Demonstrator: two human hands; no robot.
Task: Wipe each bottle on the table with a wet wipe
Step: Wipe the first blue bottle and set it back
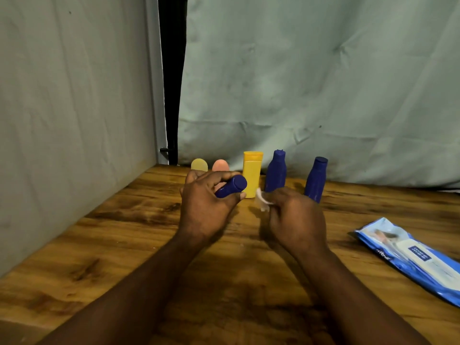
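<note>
My left hand [204, 202] grips a dark blue bottle [232, 186] above the wooden table [124, 235], tilted with its cap end pointing up and right. My right hand [296, 215] holds a crumpled white wet wipe [262, 199] just right of that bottle, a small gap between them. Behind my hands a row stands near the back edge: a pale yellow bottle [199, 165], a peach bottle [220, 165], both partly hidden by my left hand, a yellow bottle [252, 170], and two upright dark blue bottles [276, 170] [316, 178].
A blue and white wet wipe pack [410, 257] lies flat at the right side of the table. Grey cloth hangs along the left side and pale green cloth behind the bottles, with a dark gap between the two.
</note>
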